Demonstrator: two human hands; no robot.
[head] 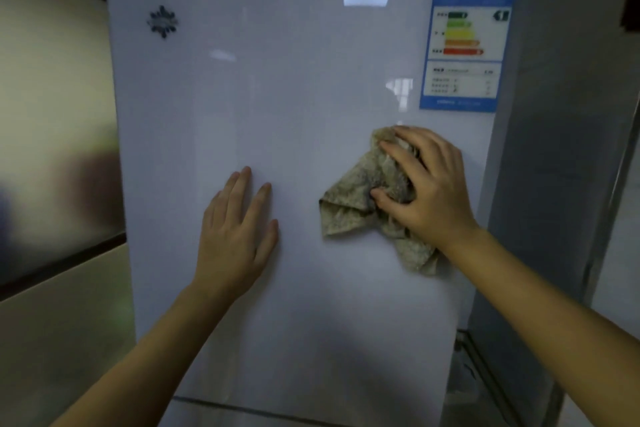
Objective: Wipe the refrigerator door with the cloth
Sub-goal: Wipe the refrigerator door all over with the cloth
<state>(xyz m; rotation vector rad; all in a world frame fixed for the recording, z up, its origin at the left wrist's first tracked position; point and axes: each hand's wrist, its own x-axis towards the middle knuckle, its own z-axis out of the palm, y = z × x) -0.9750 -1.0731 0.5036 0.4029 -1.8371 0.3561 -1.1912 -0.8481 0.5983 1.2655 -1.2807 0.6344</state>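
Door [294, 149] of the refrigerator stands upright before me, glossy white. My right hand [427, 184] presses a crumpled beige cloth [360, 191] against its right half, fingers curled into the folds. My left hand [239, 229] lies flat on the door, fingers straight, well apart from the cloth. Energy label [467, 42] sits upper right; snowflake badge [162, 21] upper left.

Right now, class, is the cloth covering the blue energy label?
No, the cloth sits below the energy label, pressed on the door by the right hand.
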